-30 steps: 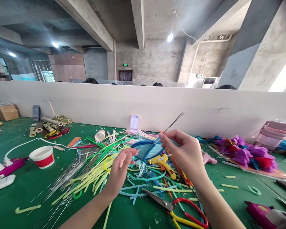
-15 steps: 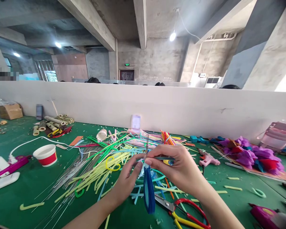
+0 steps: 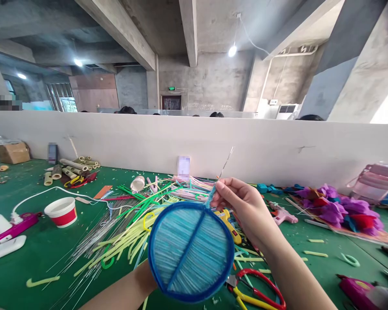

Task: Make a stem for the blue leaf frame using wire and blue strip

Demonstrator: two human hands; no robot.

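Observation:
A round blue leaf-shaped piece [image 3: 190, 254] faces me near the middle, with a dark blue rim, a centre rib and light blue strands across it. Its stem [image 3: 211, 196], wrapped in pale blue, ends in bare twisted wire that points up. My right hand [image 3: 242, 204] pinches this stem between thumb and fingers. Behind the blue piece, my left hand is hidden; only the wrist [image 3: 145, 275] and forearm show. Red-and-yellow-handled scissors [image 3: 258, 290] lie on the table below my right hand.
The green table [image 3: 26, 280] bears yellow-green strips [image 3: 126, 241], thin wires [image 3: 90, 241] and a paper cup [image 3: 61, 212]. Bamboo pieces [image 3: 74, 168] lie at the back left. A yellow tool [image 3: 229, 226], a pink glue gun [image 3: 284, 214] and purple flowers [image 3: 336, 206] are on the right. A white partition [image 3: 132, 137] stands behind.
The blue piece has turned from edge-on to face me. My left fingers have left the stem and gone behind the piece. My right hand has shifted slightly right, still on the stem.

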